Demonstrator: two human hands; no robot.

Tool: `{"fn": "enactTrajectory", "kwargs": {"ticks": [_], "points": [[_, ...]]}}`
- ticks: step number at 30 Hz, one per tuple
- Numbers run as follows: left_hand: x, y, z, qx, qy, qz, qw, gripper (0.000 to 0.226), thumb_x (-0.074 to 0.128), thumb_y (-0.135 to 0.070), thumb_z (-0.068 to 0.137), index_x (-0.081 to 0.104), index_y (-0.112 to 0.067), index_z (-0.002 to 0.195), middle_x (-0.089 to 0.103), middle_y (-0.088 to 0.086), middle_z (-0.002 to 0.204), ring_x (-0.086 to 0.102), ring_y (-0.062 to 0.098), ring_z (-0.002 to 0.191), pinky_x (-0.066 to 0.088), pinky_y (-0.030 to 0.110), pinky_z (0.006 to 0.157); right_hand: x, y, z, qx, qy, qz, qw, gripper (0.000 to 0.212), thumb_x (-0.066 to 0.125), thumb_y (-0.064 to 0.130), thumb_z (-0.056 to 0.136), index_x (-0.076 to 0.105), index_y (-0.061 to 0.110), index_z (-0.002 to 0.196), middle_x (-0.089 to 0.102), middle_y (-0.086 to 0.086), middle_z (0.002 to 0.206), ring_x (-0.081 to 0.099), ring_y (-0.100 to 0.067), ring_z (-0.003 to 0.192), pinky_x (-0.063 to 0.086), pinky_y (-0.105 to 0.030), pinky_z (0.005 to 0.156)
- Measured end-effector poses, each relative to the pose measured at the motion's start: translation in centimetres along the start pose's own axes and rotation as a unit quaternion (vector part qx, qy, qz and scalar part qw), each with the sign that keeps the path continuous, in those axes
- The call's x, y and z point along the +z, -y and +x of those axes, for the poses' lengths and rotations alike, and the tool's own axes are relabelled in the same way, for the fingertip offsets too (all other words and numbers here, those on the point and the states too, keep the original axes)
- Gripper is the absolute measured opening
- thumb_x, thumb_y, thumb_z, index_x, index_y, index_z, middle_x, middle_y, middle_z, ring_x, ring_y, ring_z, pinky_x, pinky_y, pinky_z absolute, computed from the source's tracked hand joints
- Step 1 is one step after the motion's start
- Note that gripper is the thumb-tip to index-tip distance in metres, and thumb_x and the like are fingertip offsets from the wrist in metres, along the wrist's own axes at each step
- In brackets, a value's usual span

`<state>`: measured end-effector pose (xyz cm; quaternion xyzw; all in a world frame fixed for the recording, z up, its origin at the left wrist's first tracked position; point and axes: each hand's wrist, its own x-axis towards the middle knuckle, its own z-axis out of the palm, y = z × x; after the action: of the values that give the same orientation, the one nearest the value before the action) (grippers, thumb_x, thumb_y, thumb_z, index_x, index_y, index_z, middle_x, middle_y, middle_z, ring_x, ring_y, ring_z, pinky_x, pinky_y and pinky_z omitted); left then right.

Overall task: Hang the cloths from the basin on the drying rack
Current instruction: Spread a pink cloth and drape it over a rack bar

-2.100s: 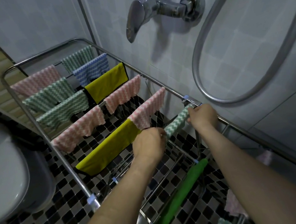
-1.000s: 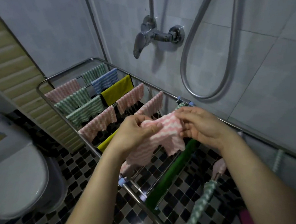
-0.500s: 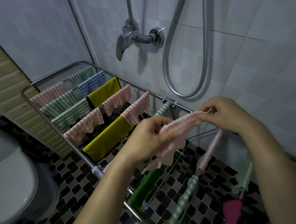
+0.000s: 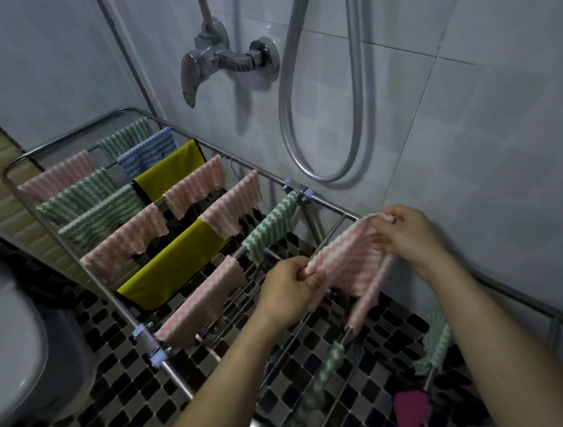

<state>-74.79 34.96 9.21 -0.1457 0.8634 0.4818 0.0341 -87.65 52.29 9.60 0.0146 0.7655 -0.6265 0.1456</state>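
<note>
Our left hand (image 4: 289, 288) and right hand (image 4: 409, 235) each pinch an end of the pink cloth (image 4: 346, 258), draped over a rod of the drying rack (image 4: 331, 205). We judge: stretch it flat, level both flaps.

The rack (image 4: 173, 371) stands on the floor (image 4: 87, 421) beside the wall (image 4: 471, 126), below the tap (image 4: 197, 70) and hose (image 4: 355, 103), with a toilet (image 4: 9, 360) to its left. Rows of cloths (image 4: 124, 242) hang over its rails. The left hand (image 4: 289, 290) and right hand (image 4: 409, 235) hold one cloth (image 4: 346, 258) over a rail further right.
</note>
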Motion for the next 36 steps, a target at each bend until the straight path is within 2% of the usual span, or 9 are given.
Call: {"fn": "enactTrajectory", "kwargs": {"ticks": [3,7,12,16,20,24,27,32,36], "points": [[0.4,0.1,0.6,-0.024,-0.002,-0.055,0.998,0.020,0.055,-0.021,0.097,0.060,-0.015,0.078,0.059,0.001,0.067,0.058,0.009,0.060,0.050,0.031,0.062,-0.4,0.0,1.6,-0.037,-0.023,-0.071,0.997,0.012,0.068,0.007,0.087,0.064,0.008,0.075,0.063,-0.005,0.066,0.060,-0.004,0.051,0.053,-0.019,0.054],[0.5,0.5,1.6,-0.043,-0.015,-0.104,0.994,0.017,0.052,-0.018,0.099,0.062,-0.010,0.088,0.062,0.011,0.080,0.061,0.024,0.073,0.055,0.049,0.072,-0.7,1.4,2.5,-0.062,0.046,-0.148,0.986,0.015,0.071,-0.001,0.080,0.069,0.009,0.090,0.066,0.002,0.072,0.060,0.002,0.054,0.045,-0.007,0.052],[-0.1,1.4,2.8,-0.076,-0.032,-0.245,0.966,0.016,0.050,-0.016,0.100,0.062,-0.006,0.099,0.065,0.008,0.081,0.064,0.014,0.065,0.054,0.027,0.057,1.2,2.3,4.8,-0.094,0.009,-0.251,0.964,0.024,0.067,0.008,0.086,0.069,0.004,0.110,0.068,-0.008,0.093,0.061,-0.017,0.080,0.050,-0.023,0.071],[-1.0,2.8,4.6,-0.112,-0.112,-0.282,0.946,0.012,0.051,-0.016,0.100,0.062,-0.012,0.101,0.058,0.002,0.067,0.056,0.013,0.054,0.054,0.035,0.058,3.9,3.0,6.4,-0.122,0.003,-0.280,0.952,0.029,0.064,0.015,0.091,0.065,0.013,0.119,0.062,0.000,0.100,0.055,-0.011,0.090,0.033,-0.010,0.069],[-1.2,5.3,6.1,-0.184,-0.150,-0.163,0.958,0.032,0.056,-0.021,0.097,0.048,-0.019,0.128,0.063,0.003,0.102,0.066,0.022,0.074,0.058,0.040,0.067,6.0,0.9,7.4,-0.118,-0.028,-0.294,0.948,0.020,0.062,0.012,0.088,0.067,0.008,0.107,0.070,-0.010,0.101,0.065,-0.027,0.094,0.049,-0.029,0.083],[-0.5,6.1,5.3,-0.178,-0.072,-0.010,0.981,0.028,0.067,-0.028,0.090,0.052,-0.028,0.113,0.062,-0.005,0.096,0.064,0.016,0.082,0.053,0.034,0.068,5.3,-2.0,6.2,-0.036,-0.057,-0.373,0.925,0.029,0.055,0.027,0.095,0.071,0.004,0.097,0.072,-0.017,0.097,0.066,-0.033,0.089,0.047,-0.031,0.073],[-0.1,5.9,4.8,-0.153,-0.049,0.060,0.985,0.009,0.067,-0.034,0.088,0.065,-0.028,0.094,0.066,-0.008,0.092,0.063,0.012,0.085,0.047,0.028,0.069,5.4,-3.9,6.2,0.061,-0.028,-0.252,0.966,0.039,0.059,0.040,0.090,0.072,0.003,0.087,0.072,-0.014,0.082,0.069,-0.031,0.080,0.057,-0.042,0.080],[0.0,5.2,4.5,-0.124,-0.043,0.116,0.985,0.020,0.062,-0.038,0.092,0.070,-0.025,0.105,0.066,-0.008,0.098,0.057,0.007,0.084,0.044,0.023,0.072,6.5,-4.9,6.3,0.121,-0.024,-0.101,0.987,0.022,0.064,0.023,0.091,0.069,0.008,0.076,0.065,-0.003,0.063,0.057,-0.014,0.055,0.047,-0.024,0.056],[0.0,4.9,4.6,-0.128,-0.055,0.082,0.987,0.012,0.067,-0.033,0.089,0.075,-0.024,0.091,0.070,-0.011,0.086,0.062,0.004,0.076,0.052,0.027,0.073,6.9,-5.0,6.8,0.102,-0.043,-0.113,0.987,0.023,0.062,0.019,0.092,0.069,0.005,0.075,0.063,-0.004,0.060,0.056,-0.016,0.054,0.047,-0.028,0.061]]}}
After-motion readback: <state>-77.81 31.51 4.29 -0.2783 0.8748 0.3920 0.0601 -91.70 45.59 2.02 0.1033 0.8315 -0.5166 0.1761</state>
